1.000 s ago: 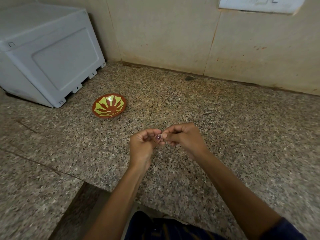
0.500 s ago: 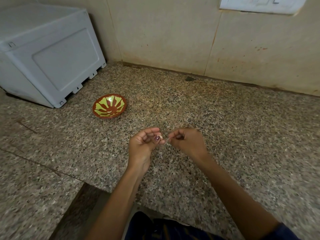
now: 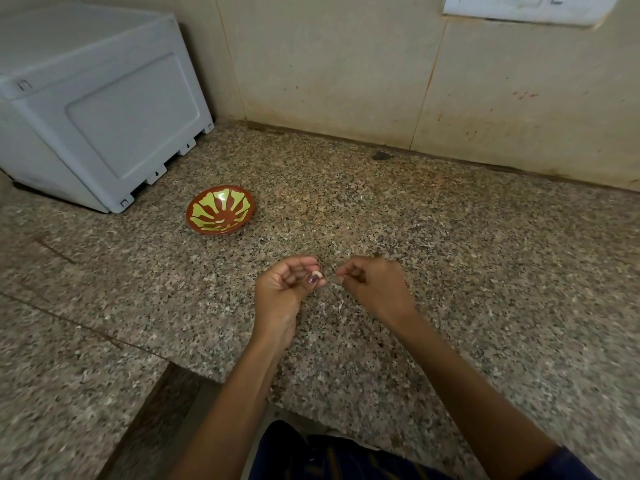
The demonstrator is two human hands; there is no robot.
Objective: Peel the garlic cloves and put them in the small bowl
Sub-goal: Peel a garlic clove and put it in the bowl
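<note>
Garlic clove, pale, sits pinched at the fingertips of the left hand, thumb with painted nail pressing it against the curled fingers, held above the counter near frame centre. Right hand is just beside it at 3 o'clock, not touching the clove, fingers curled with thumb and forefinger pinched together; a sliver of something pale may be between them, too small and blurred to tell. Thin pale peel scraps lie on the counter at 6 o'clock from the clove, between the two wrists. Small bowl, red-brown with yellow-green petal pattern, sits at 10 o'clock from the hands, well apart, nothing seen inside. Granite counter is speckled brown and grey, with a cutout edge at 7 o'clock. White plastic appliance stands at 10 o'clock beyond the bowl, near it, against the beige tiled wall. White switch plate on the wall at 1 o'clock. Dark blue clothing at bottom edge.
</note>
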